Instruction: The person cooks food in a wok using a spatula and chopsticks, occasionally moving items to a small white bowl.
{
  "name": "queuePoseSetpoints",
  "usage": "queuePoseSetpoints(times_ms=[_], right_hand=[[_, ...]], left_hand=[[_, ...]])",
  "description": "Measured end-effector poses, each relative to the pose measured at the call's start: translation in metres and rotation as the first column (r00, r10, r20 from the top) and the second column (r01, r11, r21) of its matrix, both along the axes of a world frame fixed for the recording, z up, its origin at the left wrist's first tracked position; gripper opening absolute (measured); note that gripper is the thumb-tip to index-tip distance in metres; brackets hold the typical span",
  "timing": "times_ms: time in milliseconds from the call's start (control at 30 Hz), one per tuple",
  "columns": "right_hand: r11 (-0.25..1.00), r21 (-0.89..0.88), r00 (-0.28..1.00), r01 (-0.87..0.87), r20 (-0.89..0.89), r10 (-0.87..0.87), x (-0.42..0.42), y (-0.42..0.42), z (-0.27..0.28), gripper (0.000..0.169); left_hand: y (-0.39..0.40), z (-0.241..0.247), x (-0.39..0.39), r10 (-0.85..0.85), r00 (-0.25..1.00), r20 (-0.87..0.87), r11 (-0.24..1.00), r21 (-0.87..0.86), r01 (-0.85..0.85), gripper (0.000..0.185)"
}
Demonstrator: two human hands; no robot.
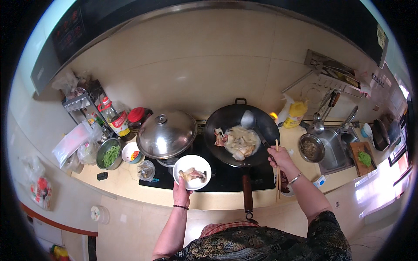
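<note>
My left hand [182,195] grips the rim of a white bowl [205,167], which holds what look like a few pieces of raw fish [193,175]. In my right hand [281,158] are a spatula [249,119] and a pair of wooden chopsticks [277,177]; the chopsticks point down towards the counter's front edge. The spatula's blade is inside a black wok [218,119], over its far side. Pale fish pieces [241,140] lie in the middle of the wok in whitish liquid, and a pinkish, bony piece [220,137] rests left of them.
A domed steel lid [166,137] covers the left burner. Green beans [111,156] fill a steel bowl at left, near oil bottle [117,119]. The wok's wooden handle [247,192] juts towards me. At right are a sink [331,148], a steel bowl [321,156] and cutting board [356,153].
</note>
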State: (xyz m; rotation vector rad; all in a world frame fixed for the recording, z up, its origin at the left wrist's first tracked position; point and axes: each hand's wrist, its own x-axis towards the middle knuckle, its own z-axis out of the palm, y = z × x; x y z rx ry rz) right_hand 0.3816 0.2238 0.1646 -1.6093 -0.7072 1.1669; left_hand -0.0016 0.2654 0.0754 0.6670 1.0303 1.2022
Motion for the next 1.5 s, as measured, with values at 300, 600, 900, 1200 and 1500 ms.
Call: queuePoseSetpoints(times_ms=[300,600,900,1200,1500], right_hand=[[0.961,-0.087,0.95,-0.264,0.147,0.274,-0.048,-0.015,0.005,0.045],[0.934,-0.039,0.456,-0.355,0.865,0.209,-0.045,-0.073,0.023,0.042],[0.909,-0.231,0.01,-0.346,0.968,0.25,-0.019,-0.151,0.128,0.047],[0.865,-0.395,-0.098,-0.309,0.918,0.384,-0.032,-0.144,0.098,0.04],[0.914,-0.289,-0.142,-0.283,0.956,0.258,-0.013,-0.114,0.039,0.037]], left_hand=[[0.006,-0.029,0.006,-0.038,0.999,0.012,0.998,-0.047,0.038,0.037],[0.002,-0.028,0.013,-0.074,0.997,0.014,0.995,-0.069,0.075,0.037],[-0.01,-0.036,-0.001,-0.08,0.997,0.001,0.993,-0.09,0.08,0.033],[-0.021,-0.035,-0.003,-0.088,0.996,0.022,0.992,-0.092,0.09,0.033],[-0.026,-0.04,-0.012,-0.083,0.996,0.02,0.992,-0.092,0.085,0.034]])
